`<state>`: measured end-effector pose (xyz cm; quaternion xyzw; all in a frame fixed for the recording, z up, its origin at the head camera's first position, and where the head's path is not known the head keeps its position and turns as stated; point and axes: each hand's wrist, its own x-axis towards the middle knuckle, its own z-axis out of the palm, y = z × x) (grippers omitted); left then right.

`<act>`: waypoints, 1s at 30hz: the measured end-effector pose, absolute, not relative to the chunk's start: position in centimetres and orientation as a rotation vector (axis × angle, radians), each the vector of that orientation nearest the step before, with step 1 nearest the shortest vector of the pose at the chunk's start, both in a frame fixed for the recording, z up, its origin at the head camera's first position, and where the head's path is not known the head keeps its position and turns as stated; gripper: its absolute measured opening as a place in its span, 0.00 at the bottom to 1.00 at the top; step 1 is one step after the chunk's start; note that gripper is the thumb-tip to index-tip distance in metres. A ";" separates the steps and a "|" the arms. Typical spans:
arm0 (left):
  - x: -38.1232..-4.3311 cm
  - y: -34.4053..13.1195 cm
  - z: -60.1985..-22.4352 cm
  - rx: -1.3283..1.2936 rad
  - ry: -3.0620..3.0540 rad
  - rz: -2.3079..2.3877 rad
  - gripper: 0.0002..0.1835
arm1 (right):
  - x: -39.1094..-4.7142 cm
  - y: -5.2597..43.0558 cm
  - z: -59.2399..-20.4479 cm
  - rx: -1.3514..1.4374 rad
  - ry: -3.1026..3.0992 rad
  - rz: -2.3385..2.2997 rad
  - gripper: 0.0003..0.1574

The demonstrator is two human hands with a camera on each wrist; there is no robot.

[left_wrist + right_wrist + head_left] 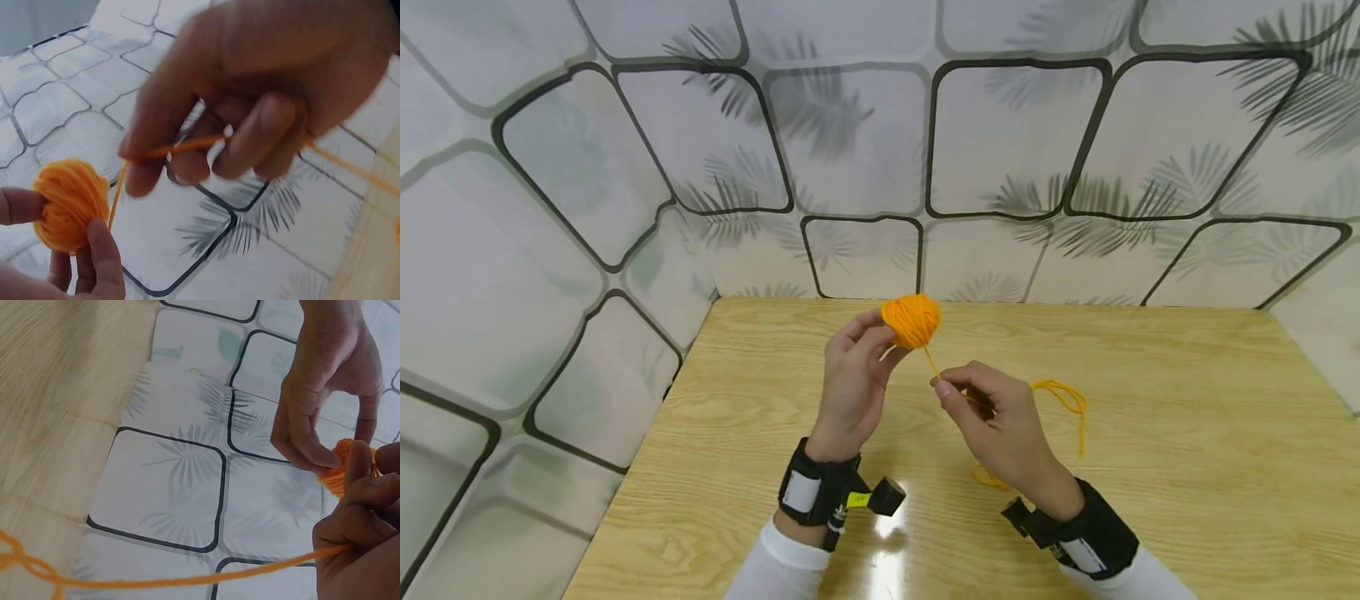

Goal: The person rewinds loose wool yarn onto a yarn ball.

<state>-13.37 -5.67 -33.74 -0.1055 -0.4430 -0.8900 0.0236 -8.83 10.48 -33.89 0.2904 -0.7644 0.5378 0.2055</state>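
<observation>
A small ball of orange yarn (912, 321) is held up by the fingertips of my left hand (857, 383). In the left wrist view the thumb and fingers grip the yarn ball (70, 203) from several sides. My right hand (1000, 417), lower and to the right, pinches the strand (932, 362) that runs from the ball between thumb and forefinger. The strand passes under the curled right fingers in the left wrist view. From the right hand the yarn tail (187, 582) leads away to loose loops on the table. In the right wrist view the right fingers partly hide the ball.
The loose yarn (1067, 392) lies on the wooden table (760, 367) to the right of my right hand, and another bit of yarn shows below that hand. A patterned wall covering (857, 142) rises behind the table and along its left side. Both wrists wear black straps (1105, 533).
</observation>
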 end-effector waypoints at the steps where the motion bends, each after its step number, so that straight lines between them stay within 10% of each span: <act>1: -13.4 -5.6 -33.8 -0.295 -1.392 -2.717 0.17 | -8.6 10.5 -33.6 0.814 -2.109 1.447 0.10; 18: -13.4 -6.4 -34.0 -0.346 -1.853 -2.286 0.14 | -7.4 12.4 -31.1 0.794 -1.894 1.159 0.13; 30: -12.7 -7.1 -33.4 -1.218 -2.055 -2.408 0.13 | -10.6 14.0 -28.4 0.831 -2.059 1.559 0.10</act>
